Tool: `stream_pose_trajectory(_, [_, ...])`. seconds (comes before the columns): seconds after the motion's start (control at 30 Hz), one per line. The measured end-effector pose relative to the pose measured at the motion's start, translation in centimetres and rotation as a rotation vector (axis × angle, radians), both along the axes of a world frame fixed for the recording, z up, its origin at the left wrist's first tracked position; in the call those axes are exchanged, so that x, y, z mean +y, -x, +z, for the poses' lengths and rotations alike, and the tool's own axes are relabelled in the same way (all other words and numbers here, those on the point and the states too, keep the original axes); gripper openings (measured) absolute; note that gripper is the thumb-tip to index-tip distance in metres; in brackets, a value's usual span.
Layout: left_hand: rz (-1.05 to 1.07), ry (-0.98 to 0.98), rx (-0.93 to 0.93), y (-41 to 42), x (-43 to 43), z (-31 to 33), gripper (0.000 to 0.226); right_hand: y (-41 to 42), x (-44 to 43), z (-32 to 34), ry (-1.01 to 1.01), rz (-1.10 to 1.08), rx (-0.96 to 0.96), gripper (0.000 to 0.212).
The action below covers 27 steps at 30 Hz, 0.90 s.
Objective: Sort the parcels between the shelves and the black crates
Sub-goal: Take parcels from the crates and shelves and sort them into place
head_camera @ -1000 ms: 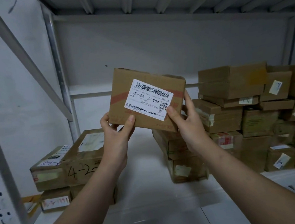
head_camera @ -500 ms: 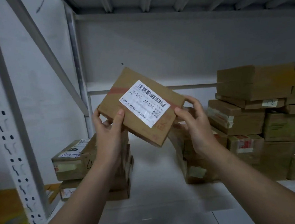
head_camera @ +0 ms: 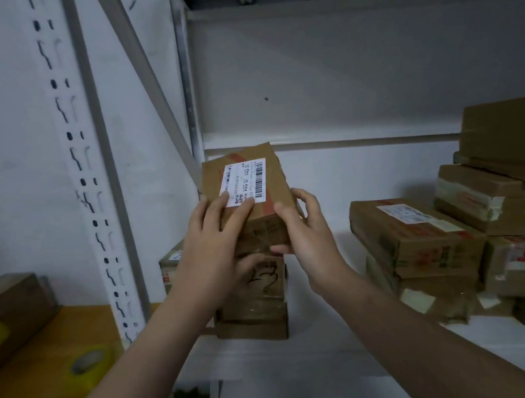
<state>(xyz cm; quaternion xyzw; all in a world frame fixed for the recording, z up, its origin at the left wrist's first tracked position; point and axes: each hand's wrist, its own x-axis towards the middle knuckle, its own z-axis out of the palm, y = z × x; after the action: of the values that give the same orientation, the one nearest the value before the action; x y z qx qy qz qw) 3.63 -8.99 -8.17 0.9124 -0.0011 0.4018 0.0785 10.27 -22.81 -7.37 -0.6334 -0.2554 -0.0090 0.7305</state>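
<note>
Gripping one labelled parcel (head_camera: 274, 182) from both sides: left hand (head_camera: 214, 240) pinches it across the label, right hand (head_camera: 304, 230) curls round its right edge. Parcel held just over left stack (head_camera: 256, 296) on white shelf (head_camera: 299, 368).

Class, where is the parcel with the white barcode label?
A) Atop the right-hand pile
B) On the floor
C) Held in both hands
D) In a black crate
C: the left hand and right hand both grip the labelled parcel, near the left stack.
</note>
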Motion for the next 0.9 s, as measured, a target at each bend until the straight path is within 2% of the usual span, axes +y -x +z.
stream_pose_trajectory(0.1, [-0.014,-0.113,-0.006,0.0,1.8,0.9,0.062,-0.1,1.3,-0.3,0.07,-0.082,-0.009,0.033])
stream_pose_trajectory(0.2, [-0.093,-0.227,0.006,-0.5,3.0,1.5,0.054,-0.7,1.7,-1.3,0.117,-0.209,-0.022,0.032])
stream_pose_trajectory(0.27, [-0.103,-0.233,0.134,-0.9,3.5,1.0,0.061,-0.8,1.6,-2.6,0.112,-0.249,-0.045,0.037])
stream_pose_trajectory(0.33, [-0.013,-0.289,0.194,-1.5,4.0,-0.2,0.084,-0.6,1.3,-4.1,0.106,-0.215,-0.128,0.05])
stream_pose_trajectory(0.4, [0.062,-0.362,0.16,-2.2,3.9,-1.6,0.104,-0.6,0.9,-5.3,0.175,-0.18,-0.208,0.066])
stream_pose_trajectory(0.47, [0.092,-0.389,0.07,-2.8,3.7,-2.5,0.112,-1.0,0.6,-6.0,0.256,-0.17,-0.237,0.078])
stream_pose_trajectory(0.57, [0.091,-0.391,-0.018,-3.9,3.5,-2.8,0.112,-1.8,0.4,-6.0,0.311,-0.179,-0.26,0.084])
stream_pose_trajectory(0.8, [0.074,-0.372,-0.015,-5.9,3.7,-2.4,0.11,-3.3,0.8,-5.1,0.353,-0.216,-0.294,0.082])
stream_pose_trajectory(0.9, [0.066,-0.376,-0.037,-5.8,3.8,-2.7,0.103,-3.4,0.6,-5.2,0.372,-0.231,-0.31,0.082])
